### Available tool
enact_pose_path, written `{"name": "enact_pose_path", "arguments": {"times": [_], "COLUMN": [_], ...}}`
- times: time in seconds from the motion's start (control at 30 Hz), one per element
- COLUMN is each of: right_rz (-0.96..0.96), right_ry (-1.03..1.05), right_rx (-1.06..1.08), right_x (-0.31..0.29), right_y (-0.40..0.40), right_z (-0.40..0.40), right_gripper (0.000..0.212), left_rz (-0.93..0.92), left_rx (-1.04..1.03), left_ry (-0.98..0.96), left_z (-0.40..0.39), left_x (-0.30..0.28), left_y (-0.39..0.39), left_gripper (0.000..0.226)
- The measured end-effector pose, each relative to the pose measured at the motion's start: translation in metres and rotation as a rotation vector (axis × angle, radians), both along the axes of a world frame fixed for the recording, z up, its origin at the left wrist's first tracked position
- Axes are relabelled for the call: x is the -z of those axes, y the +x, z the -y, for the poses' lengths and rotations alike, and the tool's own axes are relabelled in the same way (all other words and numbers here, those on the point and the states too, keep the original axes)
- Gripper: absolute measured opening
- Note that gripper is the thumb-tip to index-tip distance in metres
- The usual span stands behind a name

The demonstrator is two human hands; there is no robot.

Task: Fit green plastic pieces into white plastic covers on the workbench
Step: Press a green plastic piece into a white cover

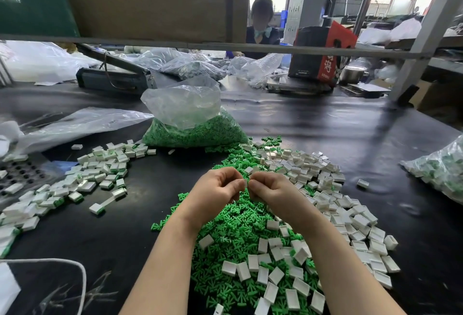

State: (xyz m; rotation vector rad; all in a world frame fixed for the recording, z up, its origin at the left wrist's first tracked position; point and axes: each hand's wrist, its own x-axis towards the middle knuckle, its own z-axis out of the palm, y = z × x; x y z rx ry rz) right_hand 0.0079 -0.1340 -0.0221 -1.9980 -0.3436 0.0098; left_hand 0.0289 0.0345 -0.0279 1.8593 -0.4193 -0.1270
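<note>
Here both hands, left hand (218, 187) and right hand (269, 190), pinch one small white cover (243, 182) together above the green pieces (233, 224).

Both bare forearms come up from the bottom edge and angle in toward each other, so the hands meet about mid-frame, held up off the workbench. Left hand (217, 187) is turned palm-ish inward, fingers curled over, thumb and forefinger pinched together at the tip on something small and pale; can't really make out what. Right hand (269, 190) mirrors it, knuckles up, fingers curled under, thumb pressed forward against the forefinger, pinching at the same spot. The two sets of fingertips are basically touching each other. Wrists are both bent slightly, left forearm runs up from lower left, right forearm from lower right, no sleeves showing.
</note>
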Motion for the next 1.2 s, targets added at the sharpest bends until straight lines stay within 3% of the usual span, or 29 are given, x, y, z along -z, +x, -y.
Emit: {"name": "enact_pose_path", "arguments": {"times": [0.23, 0.63, 0.8, 0.93, 1.2], "right_rz": [0.068, 0.063, 0.063, -0.026, -0.069], "right_ry": [-0.152, -0.174, -0.098, 0.064, -0.046], "right_rx": [0.009, 0.002, -0.023, -0.055, -0.037], "right_x": [0.0013, 0.0029, 0.0025, 0.0032, 0.0050], "right_y": [0.0007, 0.0002, 0.0022, 0.0004, 0.0011], "right_z": [0.0007, 0.0025, 0.0002, 0.0008, 0.0025], "right_gripper": [0.031, 0.033, 0.027, 0.035, 0.036], "left_rz": [0.034, 0.070, 0.045, -0.006, -0.031], "left_rx": [-0.023, -0.004, 0.003, 0.019, 0.045], "left_ry": [0.070, 0.078, 0.021, -0.022, -0.043], "left_z": [-0.0005, -0.0013, -0.0047, -0.0024, -0.0033], "left_x": [0.0006, 0.0022, -0.0014, -0.0006, 0.0001], "left_y": [0.0022, 0.0027, 0.0001, -0.0020, -0.0019], "left_gripper": [0.019, 0.018, 0.019, 0.021, 0.020]}}
